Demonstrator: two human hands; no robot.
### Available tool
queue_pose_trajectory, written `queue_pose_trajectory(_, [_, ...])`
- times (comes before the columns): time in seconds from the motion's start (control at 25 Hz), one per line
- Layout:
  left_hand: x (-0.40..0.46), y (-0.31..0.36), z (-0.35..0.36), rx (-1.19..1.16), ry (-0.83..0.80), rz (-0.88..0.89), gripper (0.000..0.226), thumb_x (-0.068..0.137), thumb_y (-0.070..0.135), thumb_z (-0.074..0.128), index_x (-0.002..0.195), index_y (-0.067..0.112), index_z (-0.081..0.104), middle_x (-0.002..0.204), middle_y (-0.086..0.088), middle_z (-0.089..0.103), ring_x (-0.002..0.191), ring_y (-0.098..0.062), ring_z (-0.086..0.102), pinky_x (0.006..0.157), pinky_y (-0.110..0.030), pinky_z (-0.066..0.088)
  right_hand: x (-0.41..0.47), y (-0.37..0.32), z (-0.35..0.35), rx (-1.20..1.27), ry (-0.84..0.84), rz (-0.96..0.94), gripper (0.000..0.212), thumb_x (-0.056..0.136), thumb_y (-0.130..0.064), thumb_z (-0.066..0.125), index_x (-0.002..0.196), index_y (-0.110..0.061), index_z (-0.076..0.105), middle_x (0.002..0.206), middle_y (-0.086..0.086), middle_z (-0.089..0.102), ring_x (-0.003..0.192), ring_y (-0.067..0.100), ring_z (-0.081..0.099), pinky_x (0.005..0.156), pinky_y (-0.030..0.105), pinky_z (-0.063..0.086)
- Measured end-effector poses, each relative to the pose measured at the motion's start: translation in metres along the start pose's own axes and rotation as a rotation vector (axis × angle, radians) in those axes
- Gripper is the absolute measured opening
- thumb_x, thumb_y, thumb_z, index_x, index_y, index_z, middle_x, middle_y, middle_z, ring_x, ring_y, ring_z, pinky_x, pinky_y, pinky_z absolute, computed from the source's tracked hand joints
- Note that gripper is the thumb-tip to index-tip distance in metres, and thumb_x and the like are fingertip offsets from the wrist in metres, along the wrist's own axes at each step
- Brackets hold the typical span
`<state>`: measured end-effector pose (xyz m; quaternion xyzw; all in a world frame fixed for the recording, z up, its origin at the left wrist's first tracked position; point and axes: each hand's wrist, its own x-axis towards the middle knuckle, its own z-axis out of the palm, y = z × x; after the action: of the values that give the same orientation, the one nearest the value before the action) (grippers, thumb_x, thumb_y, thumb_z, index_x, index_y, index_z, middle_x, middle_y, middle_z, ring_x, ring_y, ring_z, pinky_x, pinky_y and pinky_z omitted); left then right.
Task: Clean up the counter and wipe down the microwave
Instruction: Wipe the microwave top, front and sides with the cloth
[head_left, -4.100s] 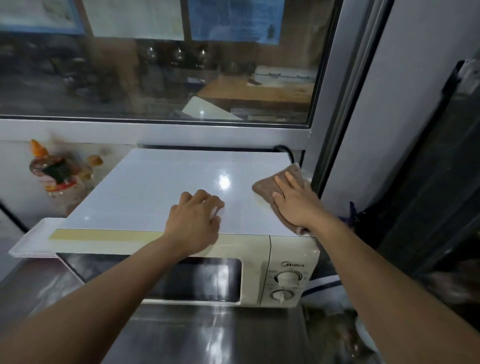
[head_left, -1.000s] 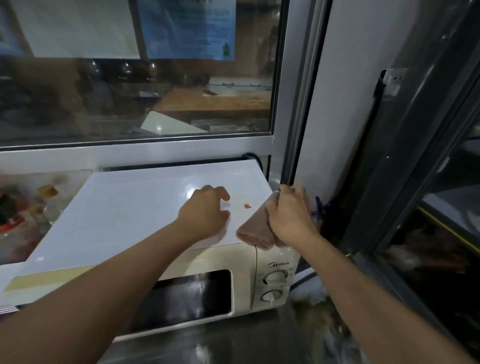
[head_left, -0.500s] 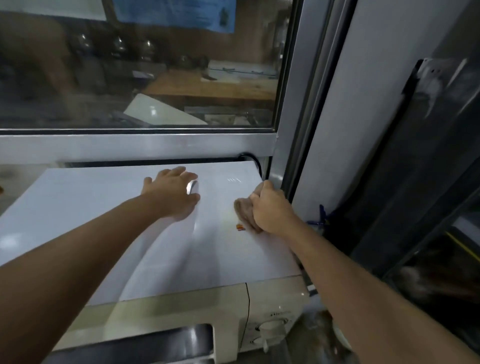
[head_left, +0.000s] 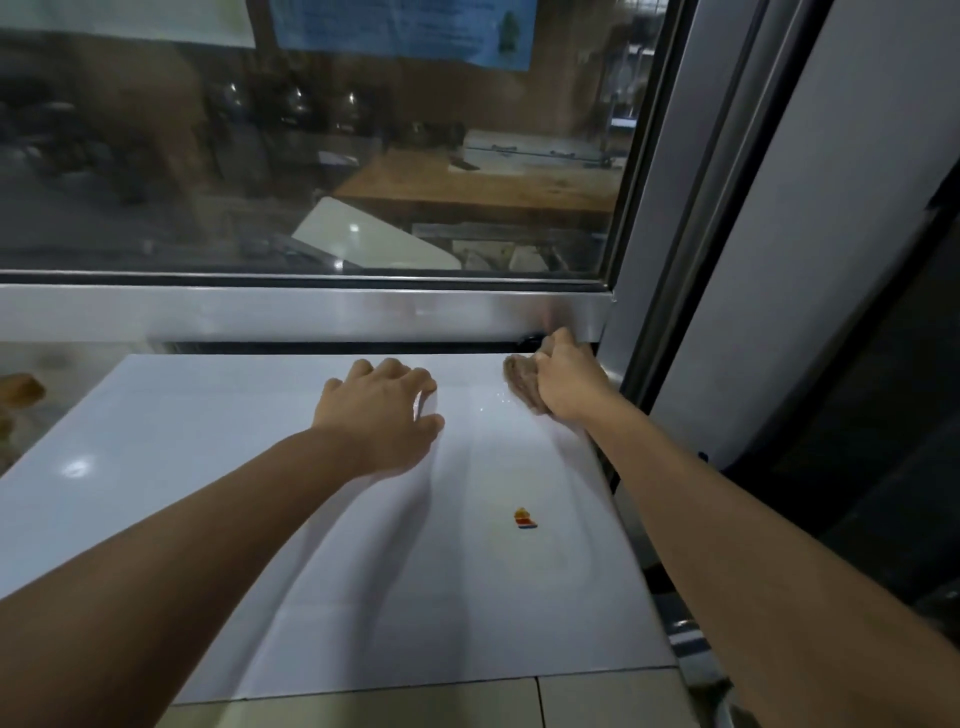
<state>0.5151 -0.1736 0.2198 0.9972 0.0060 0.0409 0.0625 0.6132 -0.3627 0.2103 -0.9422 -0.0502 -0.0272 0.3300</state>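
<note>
The white microwave (head_left: 208, 493) fills the lower part of the view, seen from above; only its glossy top and a strip of the cream front edge show. My right hand (head_left: 569, 382) is at the top's far right corner, closed on a bunched brown cloth (head_left: 519, 384) pressed against the surface. My left hand (head_left: 382, 415) rests palm down near the middle of the top, fingers spread and holding nothing. A small orange, red and blue sticker (head_left: 524, 519) sits on the top, nearer to me than the cloth.
A metal-framed window (head_left: 311, 312) runs right behind the microwave, with a vertical frame post (head_left: 670, 208) beside my right hand. A black cable (head_left: 530, 342) shows at the back corner. A blurred bottle (head_left: 21, 395) stands at the left. Dark space lies to the right.
My right hand has pushed the cloth away from me to the far right corner, leaving the sticker uncovered behind it. The camera has leaned in over the microwave; my left hand stays flat.
</note>
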Motion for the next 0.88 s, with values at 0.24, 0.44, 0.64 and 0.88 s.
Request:
queue_pose_trajectory(0.24, [-0.014,-0.023,-0.007,-0.098,0.007,0.064,0.042,0.092,0.037,0.047,0.132,0.027,0.046,0.144,0.007,0.040,0.133,-0.022,0.033,0.105,-0.042,0.033,-0.027,0.012,-0.012,-0.328,-0.123,-0.477,0.041,0.098,-0.018,0.036,0.137,-0.009,0.037,0.146,0.004,0.029,0.134,0.023,0.026,0.114,0.031,0.017])
queue_pose_trajectory(0.44, [-0.039,-0.082,-0.017,0.107,0.096,-0.141,0.040,0.089,0.051,0.044,0.124,0.032,0.051,0.136,-0.003,0.044,0.127,-0.027,0.036,0.101,-0.043,0.033,-0.013,-0.020,0.006,-0.427,-0.115,-0.457,0.033,0.097,-0.023,0.036,0.125,-0.009,0.045,0.135,0.007,0.040,0.125,0.025,0.035,0.110,0.037,0.024])
queue_pose_trajectory(0.64, [-0.048,-0.103,-0.006,0.103,0.031,-0.184,0.053,0.088,0.062,0.035,0.137,0.042,0.034,0.143,-0.002,0.036,0.131,-0.027,0.033,0.104,-0.048,0.031,-0.017,-0.109,0.083,-0.352,-0.186,-0.634,0.030,0.095,-0.025,0.038,0.119,-0.009,0.049,0.127,0.010,0.051,0.119,0.029,0.043,0.105,0.038,0.029])
queue_pose_trajectory(0.88, [-0.046,-0.108,-0.009,0.058,-0.008,-0.214,0.056,0.087,0.065,0.035,0.139,0.044,0.030,0.145,-0.001,0.032,0.133,-0.027,0.029,0.106,-0.050,0.031,-0.014,-0.088,0.060,-0.160,-0.249,-0.614,0.022,0.095,-0.026,0.043,0.109,-0.010,0.045,0.125,0.010,0.049,0.112,0.025,0.047,0.096,0.036,0.040])
